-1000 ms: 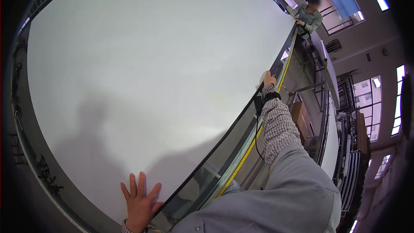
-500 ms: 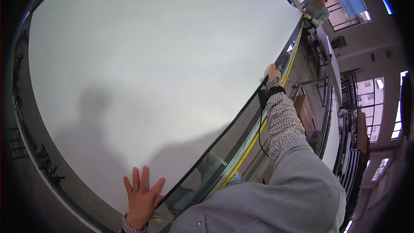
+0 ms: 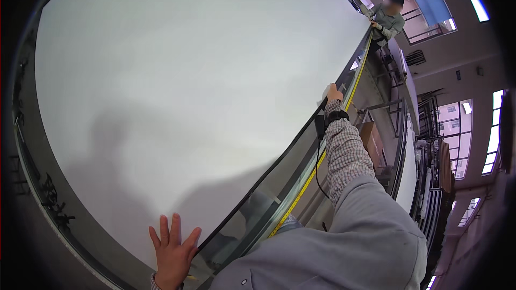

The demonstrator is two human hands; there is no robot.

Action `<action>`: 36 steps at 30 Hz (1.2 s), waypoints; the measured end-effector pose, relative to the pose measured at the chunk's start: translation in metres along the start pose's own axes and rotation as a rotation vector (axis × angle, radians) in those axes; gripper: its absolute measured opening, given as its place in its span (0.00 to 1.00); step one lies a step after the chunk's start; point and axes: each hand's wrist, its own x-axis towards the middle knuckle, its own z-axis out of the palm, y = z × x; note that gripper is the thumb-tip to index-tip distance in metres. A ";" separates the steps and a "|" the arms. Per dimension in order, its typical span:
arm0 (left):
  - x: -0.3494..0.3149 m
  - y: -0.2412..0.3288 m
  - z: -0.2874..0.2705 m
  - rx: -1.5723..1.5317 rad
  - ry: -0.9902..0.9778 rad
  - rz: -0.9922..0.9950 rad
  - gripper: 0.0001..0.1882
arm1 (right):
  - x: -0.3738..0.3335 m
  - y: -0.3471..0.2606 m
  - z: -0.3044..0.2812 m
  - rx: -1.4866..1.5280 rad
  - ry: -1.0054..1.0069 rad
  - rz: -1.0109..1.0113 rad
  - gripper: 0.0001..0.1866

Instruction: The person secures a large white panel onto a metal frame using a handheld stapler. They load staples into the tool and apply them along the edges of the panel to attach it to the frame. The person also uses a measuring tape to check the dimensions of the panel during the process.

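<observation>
A large white sheet (image 3: 204, 75) fills most of the view, with a dark strip (image 3: 258, 185) along its right edge. My left hand (image 3: 172, 258) lies on the sheet's near corner, fingers spread. Farther up that edge, my right hand (image 3: 334, 93) is closed at the dark strip; whatever its fingers hold is hidden. Below its wrist hangs a small black device (image 3: 320, 127) with a thin black cable. A yellow measuring tape (image 3: 301, 192) runs along the frame's metal rail, to the right of the strip.
At the far right corner stands a person (image 3: 388, 19) in a grey top and dark cap, hands at the sheet's edge. A cardboard box (image 3: 371, 142) sits beyond my right forearm. Stacked long profiles (image 3: 438, 182) and a white-topped table (image 3: 409, 166) are farther right.
The view has shifted a little, so the sheet's edge and the far person appear slightly farther left. My left hand remains spread on the sheet; my right stays closed at the edge.
</observation>
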 end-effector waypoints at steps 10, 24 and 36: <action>-0.025 0.006 -0.032 -0.074 -0.107 0.025 0.34 | 0.008 0.014 -0.021 -0.123 -0.063 -0.040 0.39; -0.055 -0.018 -0.009 -0.126 0.030 0.043 0.24 | -0.042 0.005 -0.019 0.025 -0.038 -0.025 0.35; -0.062 -0.019 -0.005 -0.132 0.030 0.049 0.25 | -0.081 0.001 -0.021 0.109 0.000 -0.005 0.34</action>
